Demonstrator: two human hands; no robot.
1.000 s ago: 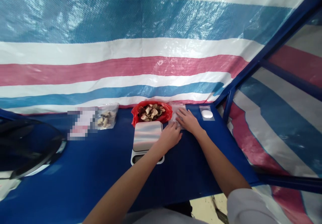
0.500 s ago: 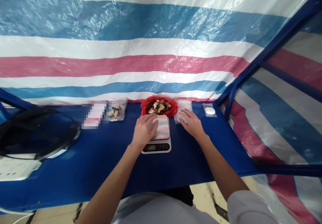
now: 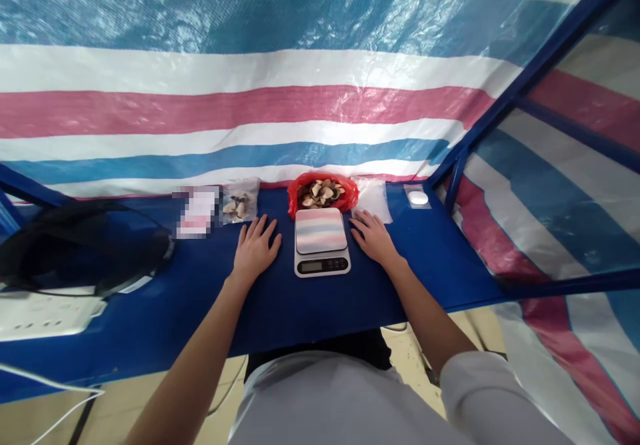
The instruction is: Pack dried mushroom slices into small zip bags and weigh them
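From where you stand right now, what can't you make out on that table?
All in the head view:
- Scale display: too small and dim to read.
- White-and-pink slip: markings hidden by blurring blocks.
- Red bag: top slices hide whatever lies beneath.
- Power strip: cut off by the left edge.
- Left hand and right hand: their backs hide the palms.

Scale point(image 3: 321, 243): display is too small to read. Red bag point(image 3: 353, 196): lower front sits hidden behind scale. Paper sheet point(image 3: 199, 213): pixelated, print illegible. Black ring-shaped object point(image 3: 25, 239): left edge crops it. Power strip point(image 3: 47, 318): cropped likewise. White item point(image 3: 419, 198) in clear packet: too small to identify.
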